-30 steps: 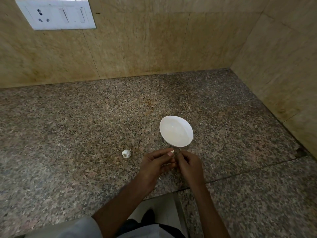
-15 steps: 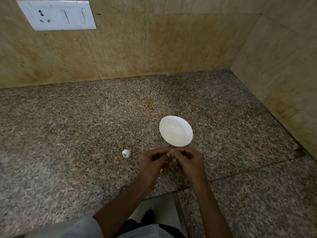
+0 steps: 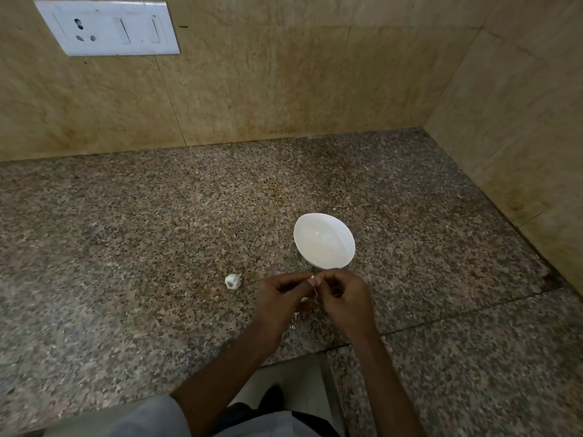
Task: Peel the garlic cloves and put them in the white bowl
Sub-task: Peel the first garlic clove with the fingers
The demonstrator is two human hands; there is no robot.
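Near the white bowl [image 3: 323,241], the left hand [image 3: 277,298] and right hand [image 3: 345,298] are coming together, both pinching one garlic clove [image 3: 312,281]; peeling is probably getting going.

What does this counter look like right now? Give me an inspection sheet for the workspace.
Surface: speckled granite counter, with an orange stain behind the bowl.
Job's things: white bowl, looks empty; garlic bulb lies to its left, apart; small clove between the fingertips.
Clutter: pale flecks under the hands, perhaps peel.
Grippers: left hand and right hand both pinch the clove, in front of the bowl.
Cables: nothing seen.
Surroundings: tiled walls, socket plate.
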